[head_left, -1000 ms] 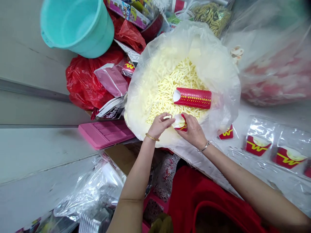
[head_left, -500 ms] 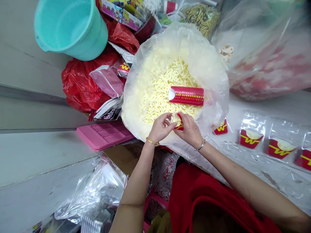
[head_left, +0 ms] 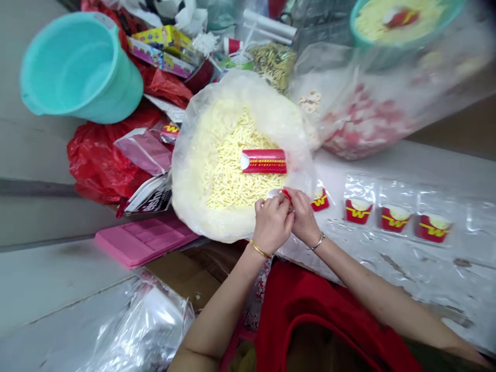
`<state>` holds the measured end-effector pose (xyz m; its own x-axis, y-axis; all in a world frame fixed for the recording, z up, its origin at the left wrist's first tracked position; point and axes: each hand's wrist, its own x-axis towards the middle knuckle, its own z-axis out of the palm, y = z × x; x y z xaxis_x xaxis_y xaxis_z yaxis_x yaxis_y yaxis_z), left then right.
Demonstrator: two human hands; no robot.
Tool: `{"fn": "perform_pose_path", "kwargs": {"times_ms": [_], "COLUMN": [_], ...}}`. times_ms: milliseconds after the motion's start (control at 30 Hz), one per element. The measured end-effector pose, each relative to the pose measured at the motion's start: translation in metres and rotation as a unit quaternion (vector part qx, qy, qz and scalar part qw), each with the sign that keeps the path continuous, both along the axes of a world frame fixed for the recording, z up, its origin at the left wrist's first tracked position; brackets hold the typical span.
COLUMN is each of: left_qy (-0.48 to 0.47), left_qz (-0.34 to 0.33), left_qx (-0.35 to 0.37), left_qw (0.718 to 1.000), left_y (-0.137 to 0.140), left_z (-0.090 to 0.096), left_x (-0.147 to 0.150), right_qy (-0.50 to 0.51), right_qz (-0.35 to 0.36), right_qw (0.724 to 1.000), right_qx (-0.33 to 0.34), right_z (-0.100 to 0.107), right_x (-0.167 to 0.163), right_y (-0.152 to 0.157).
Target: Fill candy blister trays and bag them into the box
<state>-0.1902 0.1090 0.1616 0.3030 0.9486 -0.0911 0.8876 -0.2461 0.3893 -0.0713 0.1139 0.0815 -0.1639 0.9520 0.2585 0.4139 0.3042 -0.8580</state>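
A small red fries carton (head_left: pixel 287 196) is between my hands at the near right rim of a plastic-lined tub (head_left: pixel 186 206); fingers hide most of it. My right hand (head_left: pixel 305 219) grips its right side, thumb and fingers closed. My left hand (head_left: pixel 272 221) is curled over its left side, back of the hand facing up. Pale fry-shaped pieces (head_left: pixel 228 170) fill the tub's middle. On them lies a nested stack of red cartons (head_left: pixel 265 161), its white inner end to the left.
Clear sleeves holding filled red cartons (head_left: pixel 395 219) lie in a row on the white table at right. A bulging clear bag (head_left: pixel 372 124) of red and white pieces stands behind them. At left are a turquoise bucket (head_left: pixel 81 67), red plastic bags (head_left: pixel 101 160) and a pink tray (head_left: pixel 143 237).
The view has swung right, showing more of the table. My left hand has turned over and closed across the carton, now close against my right hand. The pale pieces in it are now hidden.
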Motion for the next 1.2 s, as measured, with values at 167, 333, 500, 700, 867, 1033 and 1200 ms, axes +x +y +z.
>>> {"fn": "perform_pose_path", "kwargs": {"times_ms": [167, 333, 500, 700, 867, 1033, 1200], "left_qy": [-0.063, -0.218, -0.201, -0.084, 0.015, -0.003, -0.02], "left_qz": [-0.109, -0.222, -0.388, -0.468, -0.532, -0.557, -0.471], "left_qx": [0.033, 0.028, -0.064, -0.092, -0.104, -0.13, -0.1], "left_qw": [0.991, 0.95, 0.897, 0.875, 0.84, 0.821, 0.876], "left_y": [-0.001, 0.004, -0.012, 0.001, 0.009, 0.013, 0.002], "left_z": [-0.018, -0.064, -0.097, -0.151, -0.181, -0.192, -0.187], "left_x": [0.081, 0.22, 0.37, 0.485, 0.518, 0.518, 0.514], "right_qy": [-0.052, -0.119, -0.13, -0.184, -0.182, -0.19, -0.221], "right_qz": [-0.137, -0.318, -0.452, -0.517, -0.497, -0.506, -0.472], "right_qw": [0.989, 0.94, 0.882, 0.823, 0.814, 0.809, 0.833], "right_qx": [0.014, -0.004, -0.035, -0.146, -0.239, -0.229, -0.187], "right_z": [0.001, -0.016, -0.04, -0.083, -0.114, -0.131, -0.131], "right_x": [0.071, 0.197, 0.325, 0.42, 0.435, 0.43, 0.439], "right_y": [-0.022, -0.055, -0.108, -0.144, -0.142, -0.129, -0.134]}}
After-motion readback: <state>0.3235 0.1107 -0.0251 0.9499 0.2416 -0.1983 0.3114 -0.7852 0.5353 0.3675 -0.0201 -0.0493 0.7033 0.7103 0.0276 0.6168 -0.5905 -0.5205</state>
